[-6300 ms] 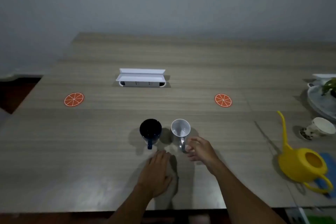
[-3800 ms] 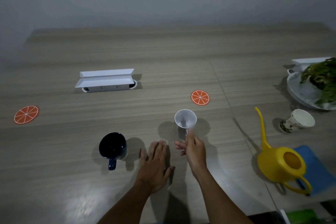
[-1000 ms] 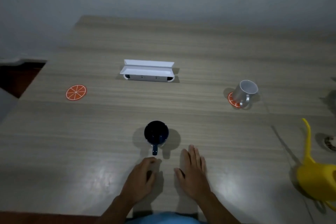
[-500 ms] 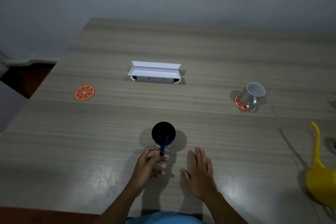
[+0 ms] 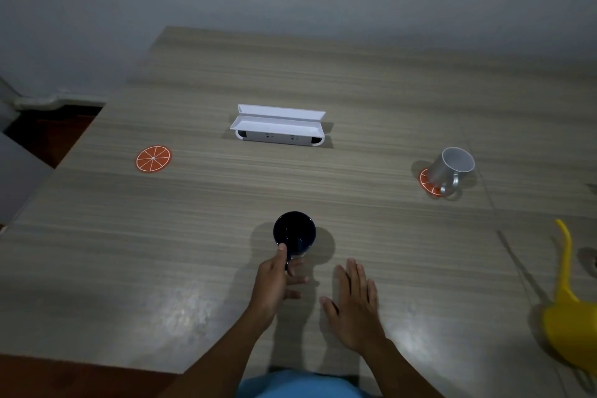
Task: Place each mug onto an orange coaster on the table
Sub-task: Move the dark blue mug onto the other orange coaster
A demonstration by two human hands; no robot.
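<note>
The dark mug [image 5: 294,232], mid-table near the front edge, is gripped at its handle by the left hand [image 5: 274,281]. The right hand [image 5: 355,304] lies flat, fingers spread. Next, carrying to the bare coaster [image 5: 153,159] near the left edge seems called for.

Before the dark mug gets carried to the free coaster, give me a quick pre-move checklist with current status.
1. Left hand on the dark mug: ok, thumb at the rim, fingers at the handle.
2. Grip firmness: cannot tell, handle hidden by the hand.
3. Left orange coaster free: ok, nothing on it.
4. Path from mug to that coaster: ok, only bare table between them.
5. Right hand out of the way: ok, flat on the table, right of the mug.
6. Silver mug on the right coaster: ok, though it seems off-centre.
</note>
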